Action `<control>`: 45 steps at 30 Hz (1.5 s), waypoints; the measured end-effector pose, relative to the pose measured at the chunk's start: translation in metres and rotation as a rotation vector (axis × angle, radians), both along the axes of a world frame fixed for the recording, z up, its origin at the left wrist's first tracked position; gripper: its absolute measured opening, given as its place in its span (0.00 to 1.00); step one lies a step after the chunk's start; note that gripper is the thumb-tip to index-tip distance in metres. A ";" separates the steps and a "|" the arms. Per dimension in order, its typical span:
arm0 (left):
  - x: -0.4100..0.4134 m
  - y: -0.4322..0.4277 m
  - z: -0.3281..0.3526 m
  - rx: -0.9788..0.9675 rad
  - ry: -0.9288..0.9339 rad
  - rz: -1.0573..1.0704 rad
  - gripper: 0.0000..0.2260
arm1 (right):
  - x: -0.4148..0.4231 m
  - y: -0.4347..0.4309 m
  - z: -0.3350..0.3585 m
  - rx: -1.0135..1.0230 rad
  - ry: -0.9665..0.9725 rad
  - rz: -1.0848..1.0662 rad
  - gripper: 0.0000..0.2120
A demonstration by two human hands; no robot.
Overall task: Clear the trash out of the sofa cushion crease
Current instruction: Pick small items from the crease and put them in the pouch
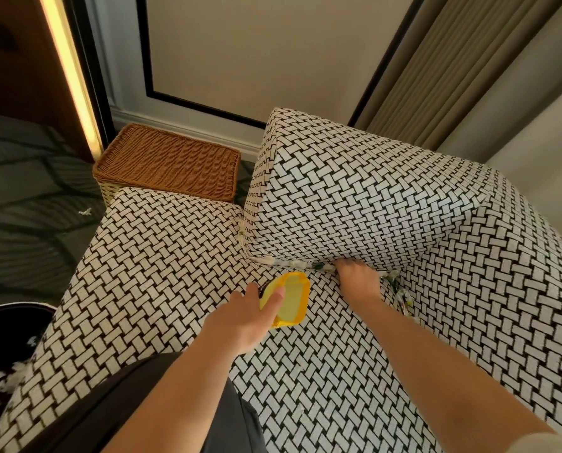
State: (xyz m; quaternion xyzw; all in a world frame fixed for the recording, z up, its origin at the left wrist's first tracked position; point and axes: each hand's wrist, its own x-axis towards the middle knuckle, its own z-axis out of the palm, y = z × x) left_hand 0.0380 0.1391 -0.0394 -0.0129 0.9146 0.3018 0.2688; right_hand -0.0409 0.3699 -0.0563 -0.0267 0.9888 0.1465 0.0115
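A black-and-white woven-pattern sofa seat [175,273] meets its back cushion [355,197] at a crease. Crumpled white paper scraps [292,263] are wedged along that crease, and more scraps [400,289] lie where the seat meets the right-hand cushion. My left hand [250,315] grips a yellow dustpan [291,300] on the seat, just in front of the crease. At the crease, my right hand [358,279] has its fingertips tucked under the back cushion among the scraps; the fingers are hidden, so I cannot tell whether they hold anything.
A brown wicker basket [168,165] stands on the floor behind the sofa's left end. A dark round bin [5,348] with white scraps in it sits at the lower left. One scrap [85,211] lies on the dark patterned carpet. Curtains [436,76] hang at the right.
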 end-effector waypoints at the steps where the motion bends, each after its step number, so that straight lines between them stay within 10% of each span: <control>1: -0.001 0.000 -0.001 0.006 0.000 0.004 0.33 | 0.003 0.000 -0.003 -0.059 0.053 0.004 0.11; 21: 0.024 0.030 0.003 -0.037 0.142 0.067 0.32 | 0.134 -0.089 0.005 -1.501 0.486 -0.542 0.16; 33: 0.067 0.081 -0.023 0.360 0.286 0.489 0.40 | 0.137 -0.033 0.017 -1.324 0.422 -0.415 0.07; 45: 0.052 0.080 -0.033 0.377 0.156 0.544 0.49 | 0.044 0.040 -0.004 -0.534 0.159 -0.367 0.13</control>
